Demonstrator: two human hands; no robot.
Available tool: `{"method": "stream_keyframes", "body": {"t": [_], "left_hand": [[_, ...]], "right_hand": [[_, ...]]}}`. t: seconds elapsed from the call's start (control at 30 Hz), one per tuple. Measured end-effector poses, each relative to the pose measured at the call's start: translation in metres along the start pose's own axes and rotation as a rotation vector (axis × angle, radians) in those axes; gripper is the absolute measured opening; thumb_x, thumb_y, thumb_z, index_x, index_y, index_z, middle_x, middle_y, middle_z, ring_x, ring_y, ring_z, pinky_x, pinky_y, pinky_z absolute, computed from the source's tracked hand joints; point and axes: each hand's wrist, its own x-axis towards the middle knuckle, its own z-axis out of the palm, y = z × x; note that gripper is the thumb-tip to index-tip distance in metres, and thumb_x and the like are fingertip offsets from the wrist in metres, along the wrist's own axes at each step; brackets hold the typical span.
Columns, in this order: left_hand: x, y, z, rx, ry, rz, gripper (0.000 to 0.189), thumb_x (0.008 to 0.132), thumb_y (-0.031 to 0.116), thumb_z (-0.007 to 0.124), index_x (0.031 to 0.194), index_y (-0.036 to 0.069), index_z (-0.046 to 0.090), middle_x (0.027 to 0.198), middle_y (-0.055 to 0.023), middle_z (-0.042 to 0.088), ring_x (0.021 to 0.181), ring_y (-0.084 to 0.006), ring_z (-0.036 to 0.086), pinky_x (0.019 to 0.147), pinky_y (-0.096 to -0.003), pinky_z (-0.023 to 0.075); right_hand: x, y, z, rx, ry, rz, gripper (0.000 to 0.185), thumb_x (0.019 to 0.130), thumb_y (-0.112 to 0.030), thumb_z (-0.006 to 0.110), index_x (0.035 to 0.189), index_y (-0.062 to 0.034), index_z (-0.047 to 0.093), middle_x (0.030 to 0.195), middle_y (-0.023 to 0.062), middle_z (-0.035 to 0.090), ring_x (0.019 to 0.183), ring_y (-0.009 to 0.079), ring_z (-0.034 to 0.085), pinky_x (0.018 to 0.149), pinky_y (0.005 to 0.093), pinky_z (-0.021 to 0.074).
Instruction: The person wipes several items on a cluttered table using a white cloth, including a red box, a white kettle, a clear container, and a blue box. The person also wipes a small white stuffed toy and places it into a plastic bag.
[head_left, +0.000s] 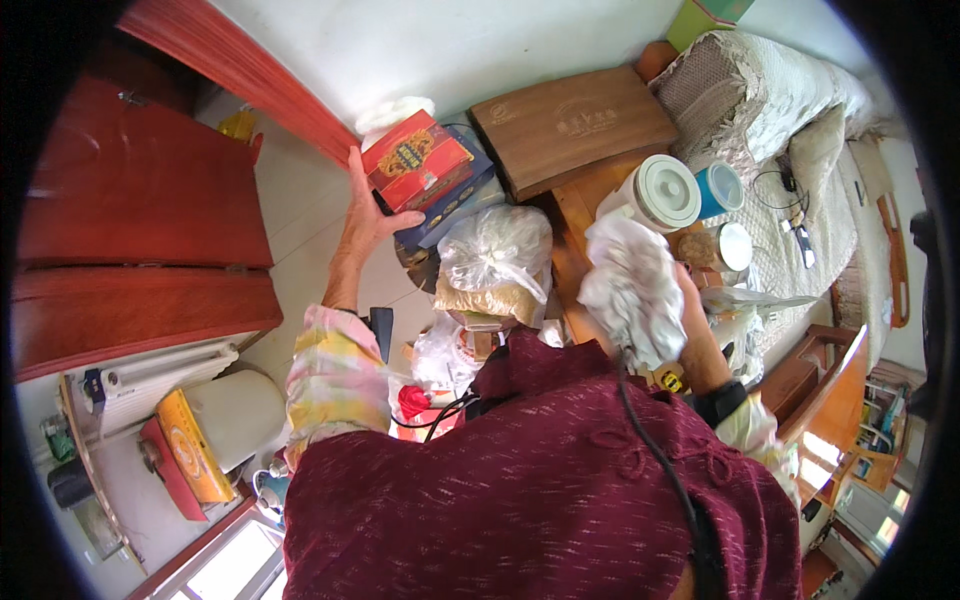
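My left hand (370, 208) is spread along the near left edge of a red gift box (416, 161), thumb and fingers against its sides. That box rests on a dark blue box (457, 199). On the other side, my right hand (684, 289) is mostly hidden behind a crumpled white and grey cloth (634, 289), which it holds over the wooden tabletop (574, 225). Just beyond the cloth stands a white lidded canister (660, 193). Between my hands lies a knotted clear plastic bag (495, 251) on a bag of pale grains (491, 300).
A large brown case (574, 124) lies against the wall. A blue lidded container (720, 190) and a clear jar with a white lid (731, 246) stand beside the canister. A covered sofa (810, 262) is at the right, a red door (142, 217) at the left.
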Motion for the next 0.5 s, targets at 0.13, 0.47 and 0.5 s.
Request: {"method": "stream_keyframes", "body": {"t": [0.13, 0.47, 0.5], "left_hand": [[0.000, -0.009, 0.007, -0.294, -0.070, -0.110, 0.133, 0.050, 0.012, 0.086, 0.141, 0.005, -0.011, 0.136, -0.0212, 0.034, 0.121, -0.0289, 0.042, 0.102, -0.0357, 0.0343], [0.003, -0.007, 0.004, -0.043, 0.033, -0.085, 0.125, 0.046, 0.016, 0.086, 0.141, 0.005, 0.007, 0.133, -0.0207, 0.038, 0.119, -0.0279, 0.045, 0.099, -0.0379, 0.0390], [0.003, -0.002, 0.004, 0.058, 0.055, -0.085, 0.123, 0.046, 0.016, 0.086, 0.141, 0.005, 0.009, 0.134, -0.0204, 0.037, 0.119, -0.0279, 0.045, 0.099, -0.0385, 0.0394]], "right_hand": [[0.078, -0.008, 0.043, -0.160, -0.032, 0.142, 0.028, 0.091, -0.019, 0.048, 0.113, -0.0021, 0.055, 0.099, 0.0076, 0.062, 0.084, 0.0159, 0.061, 0.073, 0.0300, 0.0507], [0.225, 0.033, 0.119, -0.369, -0.038, 0.153, 0.026, 0.085, -0.014, 0.050, 0.109, -0.0038, 0.054, 0.100, 0.0080, 0.062, 0.090, 0.0187, 0.061, 0.081, 0.0330, 0.0501], [0.226, 0.034, 0.120, -0.317, -0.042, 0.195, 0.026, 0.085, -0.015, 0.049, 0.108, -0.0029, 0.054, 0.100, 0.0085, 0.062, 0.090, 0.0189, 0.061, 0.081, 0.0333, 0.0501]]}}
